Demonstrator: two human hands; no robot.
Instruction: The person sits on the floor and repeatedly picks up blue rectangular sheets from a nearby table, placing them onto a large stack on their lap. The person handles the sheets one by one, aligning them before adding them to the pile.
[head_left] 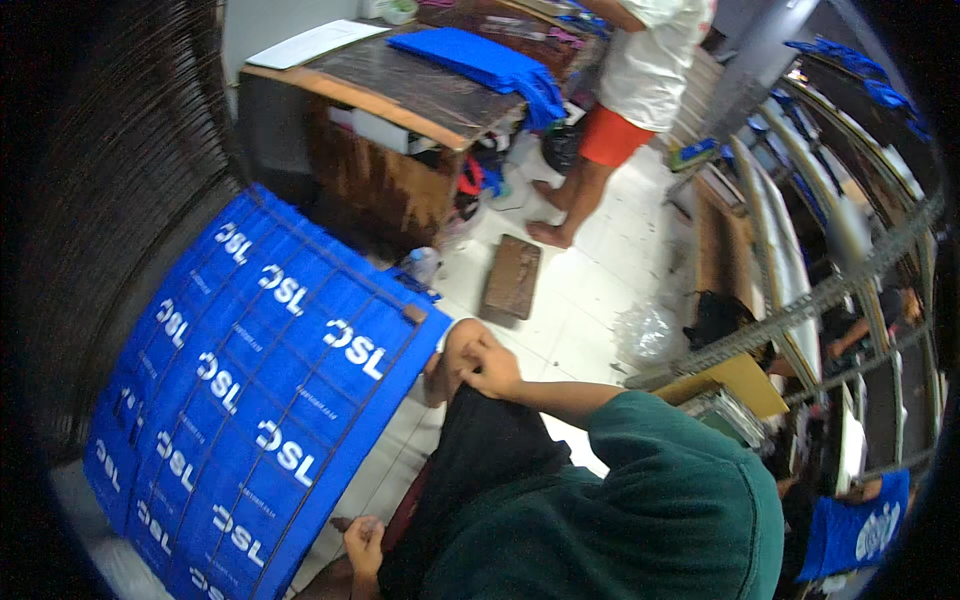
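A large blue fabric sheet (215, 375) with repeated white print lies tilted at my left, under thin wires of a rack (414, 314). My right hand (487, 368) rests at my bent knee (462, 342), just beyond the sheet's right edge. Its fingers are curled in, and nothing shows in them. Lower down, my left hand (365, 540) is closed beside the sheet's lower right edge, thumb against fingers. A small dark shape shows by its fingertips; what it holds, if anything, is too small to tell. Dark cloth (480, 440) covers my lap.
A worn table (420, 95) holds folded blue fabric (470, 58) and a white board (315, 44). Another person (640, 90) stands beside it. A brown block (512, 278) and a clear plastic bag (648, 332) lie on the tiles. Metal-framed racks (800, 310) line the right.
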